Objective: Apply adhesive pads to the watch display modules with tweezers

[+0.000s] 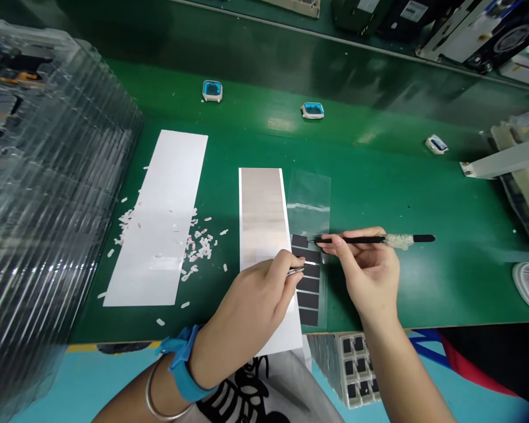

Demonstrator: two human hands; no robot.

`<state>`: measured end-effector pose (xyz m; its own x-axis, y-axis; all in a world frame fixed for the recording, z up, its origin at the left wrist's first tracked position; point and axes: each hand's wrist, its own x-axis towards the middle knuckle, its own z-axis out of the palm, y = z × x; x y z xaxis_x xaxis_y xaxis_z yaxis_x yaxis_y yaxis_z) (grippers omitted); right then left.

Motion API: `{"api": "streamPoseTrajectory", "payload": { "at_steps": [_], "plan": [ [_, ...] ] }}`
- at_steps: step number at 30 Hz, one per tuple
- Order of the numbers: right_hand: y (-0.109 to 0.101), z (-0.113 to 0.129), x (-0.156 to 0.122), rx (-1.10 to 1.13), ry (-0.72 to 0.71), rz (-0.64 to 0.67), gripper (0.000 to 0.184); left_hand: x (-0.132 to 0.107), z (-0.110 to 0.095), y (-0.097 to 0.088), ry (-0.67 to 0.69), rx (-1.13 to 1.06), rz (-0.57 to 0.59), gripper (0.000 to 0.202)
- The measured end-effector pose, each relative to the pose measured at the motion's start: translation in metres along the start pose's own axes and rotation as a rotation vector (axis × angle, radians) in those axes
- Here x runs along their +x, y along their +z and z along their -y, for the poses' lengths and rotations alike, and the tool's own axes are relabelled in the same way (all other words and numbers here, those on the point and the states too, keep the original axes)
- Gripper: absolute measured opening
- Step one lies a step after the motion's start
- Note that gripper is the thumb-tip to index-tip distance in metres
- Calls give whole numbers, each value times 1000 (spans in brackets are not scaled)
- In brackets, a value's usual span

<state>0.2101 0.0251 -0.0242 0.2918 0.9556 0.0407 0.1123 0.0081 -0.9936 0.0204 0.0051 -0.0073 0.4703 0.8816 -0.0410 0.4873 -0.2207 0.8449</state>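
Note:
My left hand [258, 302] is closed on metal tweezers [295, 270], whose tip lies over a clear sheet of dark rectangular stickers [308, 301]. Between the fingertips of my right hand [372, 273] is a slim black pen-like tool [364, 239] with pale wrapping near its rear end. Its fine tip points left and reaches the topmost dark sticker; whether it touches cannot be seen. Under my left hand lies a long white-edged sheet with a greyish surface [262, 217], its right edge alongside the stickers. The upper part of the sticker sheet is bare clear film [309, 200].
A white strip [158, 223] lies at left, with small white scraps [200, 244] scattered around it. Stacked clear trays [70, 176] rise on the left. Watch-like cases [212, 90] stand along the back of the green table [379, 188]. A metal arm [502, 158] juts in from the right.

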Motion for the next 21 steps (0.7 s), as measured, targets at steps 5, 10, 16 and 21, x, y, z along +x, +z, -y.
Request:
{"api": "streamPoseTrajectory", "payload": {
  "at_steps": [5,10,16,21],
  "plan": [
    [0,0,0,-26,34,-4,30,-1,0,0,-4,14,-10,8],
    [2,2,-1,-41,13,-9,28,-2,1,1,-4,11,-28,10],
    [2,3,-2,37,-9,-67,26,-1,2,0,14,-46,-148,10],
    [12,25,-17,176,-286,-99,17,-4,2,-4,53,-196,-269,22]
  ]
}}
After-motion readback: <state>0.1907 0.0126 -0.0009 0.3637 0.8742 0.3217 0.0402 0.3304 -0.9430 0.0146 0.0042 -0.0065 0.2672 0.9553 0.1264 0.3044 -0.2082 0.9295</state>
